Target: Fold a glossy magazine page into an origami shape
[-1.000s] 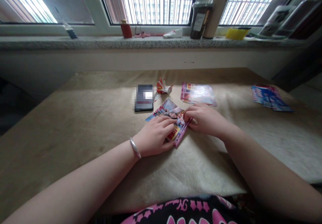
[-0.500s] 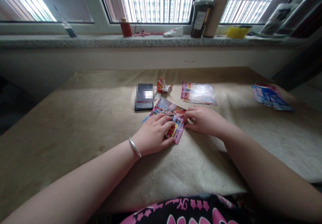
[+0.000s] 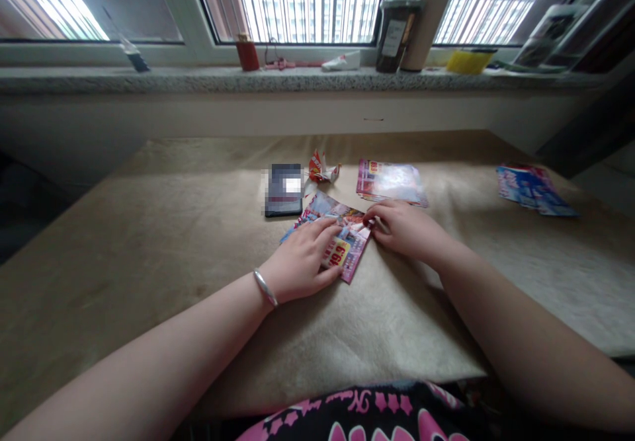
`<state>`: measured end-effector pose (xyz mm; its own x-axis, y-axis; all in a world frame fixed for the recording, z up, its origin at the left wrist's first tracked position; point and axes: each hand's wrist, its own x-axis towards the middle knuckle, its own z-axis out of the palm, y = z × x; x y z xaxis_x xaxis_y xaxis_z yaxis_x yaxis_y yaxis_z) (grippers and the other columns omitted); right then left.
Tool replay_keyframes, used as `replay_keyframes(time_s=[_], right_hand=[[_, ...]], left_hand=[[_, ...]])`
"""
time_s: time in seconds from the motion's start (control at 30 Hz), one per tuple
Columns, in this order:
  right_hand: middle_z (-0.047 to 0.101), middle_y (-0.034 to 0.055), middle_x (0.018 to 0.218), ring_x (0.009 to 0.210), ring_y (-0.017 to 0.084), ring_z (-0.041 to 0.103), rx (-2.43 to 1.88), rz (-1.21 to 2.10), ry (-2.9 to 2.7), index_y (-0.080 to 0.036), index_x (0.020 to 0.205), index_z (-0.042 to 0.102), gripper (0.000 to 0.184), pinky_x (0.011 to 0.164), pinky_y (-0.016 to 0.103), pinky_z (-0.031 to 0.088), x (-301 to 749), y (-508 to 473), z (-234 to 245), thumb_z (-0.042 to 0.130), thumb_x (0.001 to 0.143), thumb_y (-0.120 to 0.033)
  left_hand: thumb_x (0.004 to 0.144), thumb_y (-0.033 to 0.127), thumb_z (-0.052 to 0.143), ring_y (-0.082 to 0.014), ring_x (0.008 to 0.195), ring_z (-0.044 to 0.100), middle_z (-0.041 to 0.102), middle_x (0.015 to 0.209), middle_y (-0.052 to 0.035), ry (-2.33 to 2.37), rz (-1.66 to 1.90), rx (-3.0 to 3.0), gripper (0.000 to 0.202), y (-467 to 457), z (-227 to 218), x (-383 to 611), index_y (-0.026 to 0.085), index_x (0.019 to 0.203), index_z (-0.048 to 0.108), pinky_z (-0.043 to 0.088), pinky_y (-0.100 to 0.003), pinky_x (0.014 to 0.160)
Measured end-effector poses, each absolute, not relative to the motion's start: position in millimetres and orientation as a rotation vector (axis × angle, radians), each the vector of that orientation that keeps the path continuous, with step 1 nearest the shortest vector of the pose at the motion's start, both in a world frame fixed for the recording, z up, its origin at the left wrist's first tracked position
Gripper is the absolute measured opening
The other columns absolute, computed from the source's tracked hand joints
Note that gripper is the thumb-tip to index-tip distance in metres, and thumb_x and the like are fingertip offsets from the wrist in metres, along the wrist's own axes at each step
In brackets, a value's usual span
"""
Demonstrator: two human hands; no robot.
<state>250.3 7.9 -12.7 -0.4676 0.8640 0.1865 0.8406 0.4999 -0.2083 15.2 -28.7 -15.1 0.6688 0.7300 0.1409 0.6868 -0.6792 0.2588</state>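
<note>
A folded colourful leaflet (image 3: pixel 342 229) lies on the tan table cover (image 3: pixel 149 242) in front of me. My left hand (image 3: pixel 302 262), with a silver bangle on the wrist, lies flat on the leaflet's left half with fingers stretched out. My right hand (image 3: pixel 404 226) rests at the leaflet's right edge, its fingertips pinched on that edge.
A dark phone (image 3: pixel 284 190) lies just beyond the leaflet, with a crumpled red and white paper (image 3: pixel 322 168) behind it. A stack of pink leaflets (image 3: pixel 389 182) sits to the right, blue leaflets (image 3: pixel 533 190) far right. The stone windowsill (image 3: pixel 297 80) holds a red cup, jars and a yellow dish.
The leaflet has been pressed flatter and shifted slightly. My right hand has slid up along its right edge, while my left hand stays pressed on it.
</note>
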Motion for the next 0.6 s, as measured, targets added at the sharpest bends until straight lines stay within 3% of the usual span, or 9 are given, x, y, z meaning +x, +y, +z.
replay_keyframes(time_s=[0.2,0.4,0.6], right_hand=[[0.069,0.0053,0.093,0.088,0.021,0.062,-1.391,0.241,-2.453,-0.022,0.088,0.069,0.017,0.079,0.033,0.048,251.1,11.7,-14.9,0.054,0.080,-0.020],[0.067,0.0054,0.089,0.080,0.019,0.060,-1.373,0.298,-2.425,-0.021,0.090,0.068,0.017,0.072,0.031,0.048,252.6,12.5,-15.1,0.059,0.076,-0.018],[0.065,0.0084,0.096,0.077,0.018,0.059,-1.385,0.323,-2.424,-0.018,0.102,0.067,0.028,0.071,0.031,0.049,257.3,14.9,-16.8,0.061,0.074,-0.020]], left_hand=[[0.085,0.041,0.049,-0.0249,0.134,0.031,0.038,0.143,-0.0091,1.130,0.251,2.745,0.050,-26.8,-15.3,14.6,0.017,0.129,0.046,0.022,-0.042,0.114],[0.081,0.044,0.054,-0.0232,0.135,0.030,0.034,0.145,-0.0112,1.206,0.325,2.619,0.071,-25.2,-18.9,13.6,0.014,0.140,0.028,0.024,-0.038,0.114],[0.079,0.050,0.054,-0.0258,0.137,0.027,0.032,0.147,-0.0127,1.240,0.317,2.578,0.080,-23.8,-20.9,12.4,0.012,0.142,0.023,0.024,-0.040,0.114]])
